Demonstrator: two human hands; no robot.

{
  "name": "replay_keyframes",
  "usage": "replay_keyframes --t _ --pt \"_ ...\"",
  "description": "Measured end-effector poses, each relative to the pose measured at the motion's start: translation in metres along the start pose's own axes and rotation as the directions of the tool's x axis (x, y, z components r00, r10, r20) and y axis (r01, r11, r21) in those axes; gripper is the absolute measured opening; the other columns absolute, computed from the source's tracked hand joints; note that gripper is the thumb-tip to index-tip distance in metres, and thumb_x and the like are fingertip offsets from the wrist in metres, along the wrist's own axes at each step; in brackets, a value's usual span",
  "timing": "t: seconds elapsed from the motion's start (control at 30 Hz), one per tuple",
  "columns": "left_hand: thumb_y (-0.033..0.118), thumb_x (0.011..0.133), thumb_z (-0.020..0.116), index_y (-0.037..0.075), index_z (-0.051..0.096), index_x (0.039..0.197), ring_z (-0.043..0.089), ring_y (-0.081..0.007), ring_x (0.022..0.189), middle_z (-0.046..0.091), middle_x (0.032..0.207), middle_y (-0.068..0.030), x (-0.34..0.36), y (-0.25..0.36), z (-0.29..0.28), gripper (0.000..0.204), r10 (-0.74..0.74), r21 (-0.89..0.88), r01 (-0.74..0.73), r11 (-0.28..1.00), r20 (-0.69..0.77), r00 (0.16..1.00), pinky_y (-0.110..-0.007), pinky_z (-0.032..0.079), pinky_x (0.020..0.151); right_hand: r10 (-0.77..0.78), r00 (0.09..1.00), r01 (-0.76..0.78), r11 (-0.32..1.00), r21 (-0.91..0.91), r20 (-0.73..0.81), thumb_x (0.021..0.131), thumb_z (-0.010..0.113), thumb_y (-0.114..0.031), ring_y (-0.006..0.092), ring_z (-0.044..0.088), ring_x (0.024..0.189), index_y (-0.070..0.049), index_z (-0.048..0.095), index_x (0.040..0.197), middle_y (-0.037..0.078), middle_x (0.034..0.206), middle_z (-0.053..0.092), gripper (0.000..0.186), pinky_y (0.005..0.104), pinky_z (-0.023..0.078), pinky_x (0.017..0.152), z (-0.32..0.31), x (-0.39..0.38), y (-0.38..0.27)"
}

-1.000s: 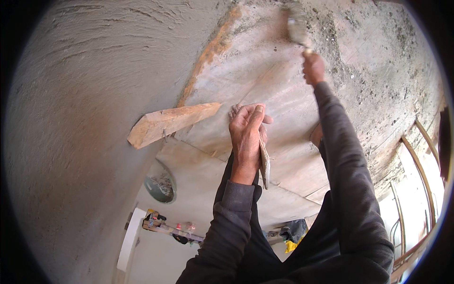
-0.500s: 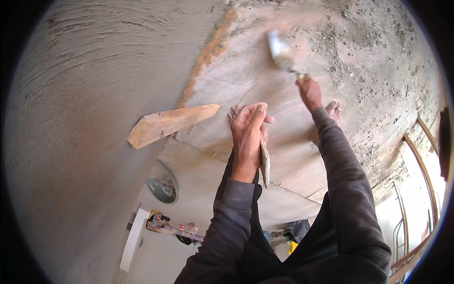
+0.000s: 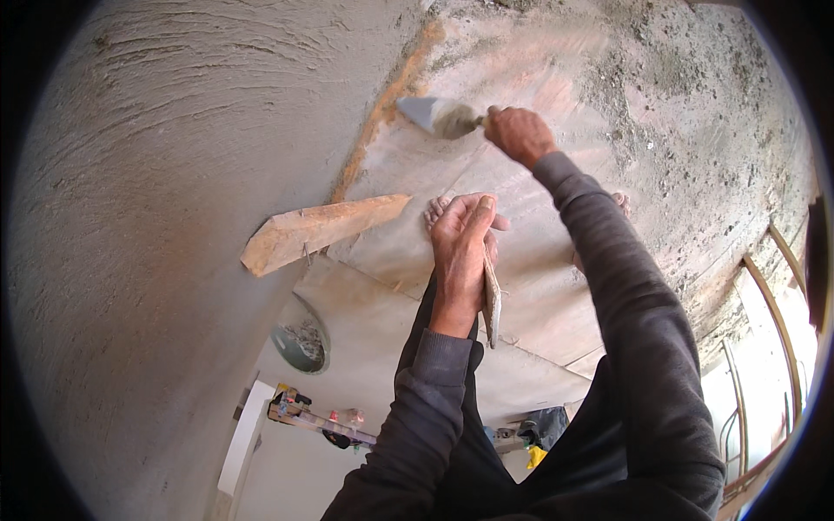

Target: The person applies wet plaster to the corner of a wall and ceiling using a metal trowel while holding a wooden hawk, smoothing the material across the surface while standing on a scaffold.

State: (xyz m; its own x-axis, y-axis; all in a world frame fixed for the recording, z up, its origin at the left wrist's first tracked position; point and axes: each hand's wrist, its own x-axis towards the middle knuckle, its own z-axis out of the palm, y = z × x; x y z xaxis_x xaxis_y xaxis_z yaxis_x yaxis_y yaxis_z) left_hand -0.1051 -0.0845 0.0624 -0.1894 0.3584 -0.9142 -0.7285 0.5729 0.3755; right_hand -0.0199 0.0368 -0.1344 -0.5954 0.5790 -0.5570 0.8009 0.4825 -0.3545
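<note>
My right hand [image 3: 519,135] is closed round the handle of a pointed trowel [image 3: 421,113], whose blade is over the pale dusty board surface [image 3: 530,87], beside a long orange-brown streak [image 3: 356,169]. My left hand [image 3: 460,252], lower down at the centre, is closed on a thin, flat, dusty piece [image 3: 492,304] that hangs along its right side. A wooden offcut [image 3: 304,230] with nails sticking out lies left of my left hand. My bare toes show behind both arms.
A rough grey plastered wall [image 3: 156,217] fills the left. A bowl [image 3: 300,339] with grey material sits lower left. Bottles and tools stand on a plank [image 3: 321,421] at the bottom, near a dark bag [image 3: 547,421]. Curved-looking bars [image 3: 769,313] line the bright right edge; grit speckles the upper right.
My right hand and trowel have swept down and leftward from the top toward the orange streak. My left hand and the piece in it have hardly moved.
</note>
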Motion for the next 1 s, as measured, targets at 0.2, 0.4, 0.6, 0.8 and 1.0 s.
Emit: replay_keyframes --t 0.2,0.4,0.6,0.8,1.0 --pt "0.023 0.093 0.058 0.0 0.056 0.103 0.043 -0.0041 0.041 0.059 0.079 -0.0092 -0.003 0.001 -0.001 0.025 0.002 0.0 -0.002 1.0 -0.009 1.0 -0.022 0.036 0.036 0.341 0.914 -0.292 0.93 0.224 -0.222 0.089 0.053 -0.029 0.0381 0.065 0.076 -0.002 0.058 0.092 0.022 0.079 0.066 0.028 0.0474 0.051 0.068 -0.036 -0.026 0.055" --pt "0.022 0.094 0.058 0.0 0.056 0.103 0.042 -0.0039 0.042 0.059 0.08 -0.0102 -0.004 0.0 -0.001 0.025 -0.011 0.013 0.012 1.0 -0.018 1.0 -0.022 0.036 0.037 0.283 0.917 -0.359 0.273 0.893 0.282 0.082 0.061 -0.015 0.015 0.054 0.051 -0.004 0.055 0.093 0.005 0.068 0.058 0.017 0.0302 0.046 0.044 -0.023 -0.066 0.016" --pt "0.022 0.093 0.058 0.0 0.057 0.103 0.042 -0.004 0.042 0.058 0.078 -0.0093 -0.004 -0.002 -0.006 0.024 0.008 -0.025 -0.008 1.0 -0.034 0.999 -0.022 0.037 0.038 0.305 0.945 -0.224 0.34 0.914 0.119 0.079 0.059 -0.012 0.0147 0.054 0.046 -0.001 0.051 0.092 0.007 0.063 0.054 0.019 0.0313 0.045 0.039 -0.003 -0.07 -0.032" --pt "0.022 0.093 0.059 0.001 0.057 0.1 0.042 -0.0039 0.042 0.057 0.077 -0.0077 -0.005 -0.002 -0.011 0.022 0.022 -0.031 -0.023 0.999 -0.035 0.999 -0.022 0.037 0.038 0.397 0.915 -0.17 0.54 0.824 -0.072 0.077 0.059 -0.013 0.0288 0.061 0.05 0.001 0.049 0.091 0.019 0.066 0.06 0.022 0.0403 0.049 0.048 0.013 -0.031 -0.031" --pt "0.021 0.093 0.059 0.001 0.057 0.099 0.042 -0.0042 0.042 0.057 0.076 -0.0075 -0.004 -0.005 -0.019 0.021 0.028 -0.051 -0.029 0.998 -0.024 0.999 -0.022 0.038 0.038 0.273 0.941 -0.332 0.63 0.702 0.2 0.08 0.058 -0.013 0.0332 0.065 0.056 0.002 0.054 0.092 0.024 0.073 0.064 0.02 0.0412 0.053 0.05 -0.008 -0.017 -0.054"
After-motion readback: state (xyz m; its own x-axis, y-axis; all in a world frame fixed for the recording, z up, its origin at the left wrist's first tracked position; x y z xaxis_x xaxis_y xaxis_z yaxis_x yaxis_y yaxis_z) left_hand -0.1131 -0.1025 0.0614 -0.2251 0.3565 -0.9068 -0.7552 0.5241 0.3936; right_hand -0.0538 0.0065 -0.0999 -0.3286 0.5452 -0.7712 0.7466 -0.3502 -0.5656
